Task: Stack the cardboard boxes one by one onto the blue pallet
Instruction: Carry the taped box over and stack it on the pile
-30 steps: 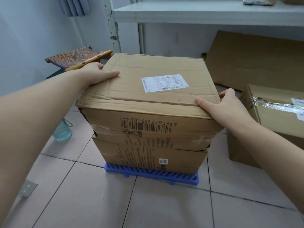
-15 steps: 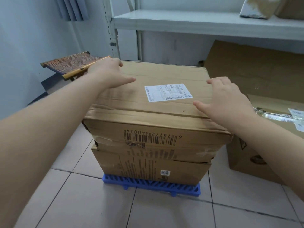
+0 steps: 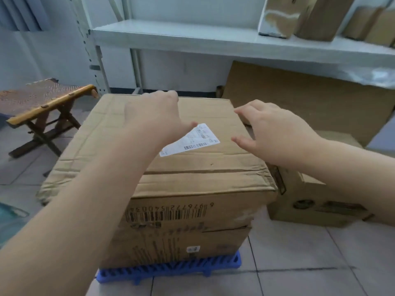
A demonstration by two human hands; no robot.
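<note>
Two cardboard boxes stand stacked on the blue pallet (image 3: 171, 271) on the tiled floor. The top box (image 3: 203, 167) is creased, with a white shipping label and a barcode on its front; the lower box (image 3: 181, 242) sits under it. My left hand (image 3: 156, 118) hovers over the top box's far left part, fingers spread, holding nothing. My right hand (image 3: 271, 133) floats above the box's right edge, fingers apart and empty. Another cardboard box (image 3: 316, 201) rests on the floor to the right of the pallet.
A folding wooden stool (image 3: 42, 103) stands at the left. A white metal shelf (image 3: 213, 41) with several boxes runs along the back wall. A flat cardboard sheet (image 3: 310, 99) leans under it. Something teal (image 3: 8, 214) lies at the far left edge.
Both hands have let go of the top box's sides and lifted above its lid, moving toward the far side. The view has shifted up and closer.
</note>
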